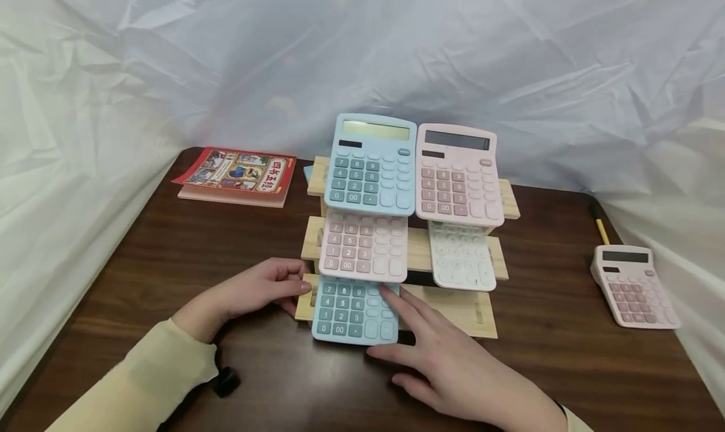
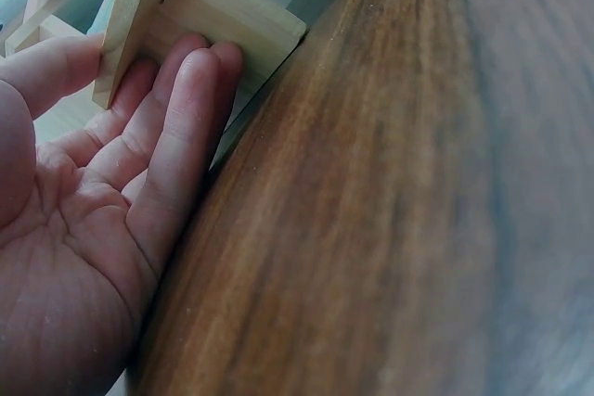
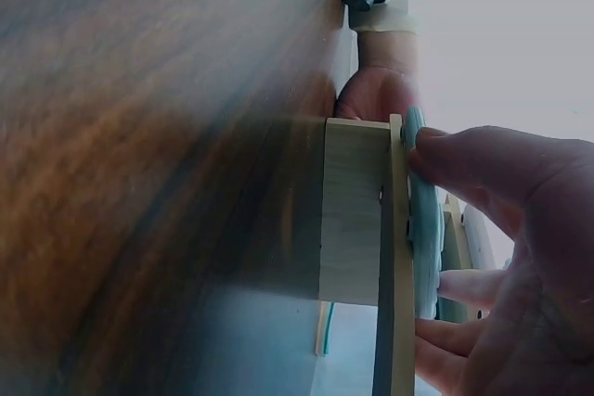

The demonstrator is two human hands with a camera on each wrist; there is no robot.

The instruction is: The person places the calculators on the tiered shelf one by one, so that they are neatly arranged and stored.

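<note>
A three-step wooden display rack point(image 1: 453, 306) stands on the dark table, with calculators leaning on its steps. My left hand point(image 1: 263, 288) grips the left end of the lowest step; in the left wrist view, the thumb is on the board point(image 2: 139, 20) and the fingers curl beneath. On that step lies a blue calculator point(image 1: 342, 312), its upper part hidden by the pink calculator point(image 1: 362, 246) above. My right hand point(image 1: 447, 356) holds the blue calculator at its right side, fingers spread between its upper and lower edges. In the right wrist view, the thumb meets the calculator's edge point(image 3: 425, 220).
A blue calculator point(image 1: 370, 161) and a pink calculator point(image 1: 459, 170) sit on the top step, a white calculator point(image 1: 461, 255) on the middle one. Far right stands another pink calculator point(image 1: 634, 287) beside a yellow-and-black pen-like stick point(image 1: 601, 227). Red-covered books point(image 1: 238, 174) lie back left. White sheeting point(image 1: 340, 54) surrounds the table.
</note>
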